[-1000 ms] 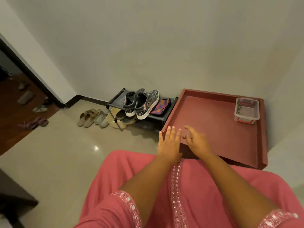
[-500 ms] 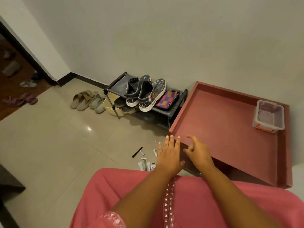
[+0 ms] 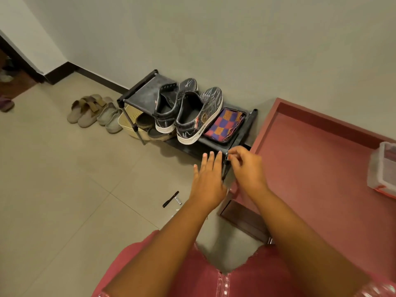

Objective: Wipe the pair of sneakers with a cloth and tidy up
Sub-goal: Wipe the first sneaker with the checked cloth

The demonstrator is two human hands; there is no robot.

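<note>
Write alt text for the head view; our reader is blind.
Both hands, left hand and right hand, reach empty toward a low shoe rack holding dark sneakers beside a folded checkered cloth.

moved off the red table (image 3: 317,159) edge: left hand (image 3: 209,179) now flat before the shoe rack (image 3: 242,133), right hand (image 3: 246,166) curled at its corner post.

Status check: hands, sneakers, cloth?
Left hand open, right hand loosely curled, both empty. Sneakers on rack, checkered cloth beside them. Path clear.
</note>
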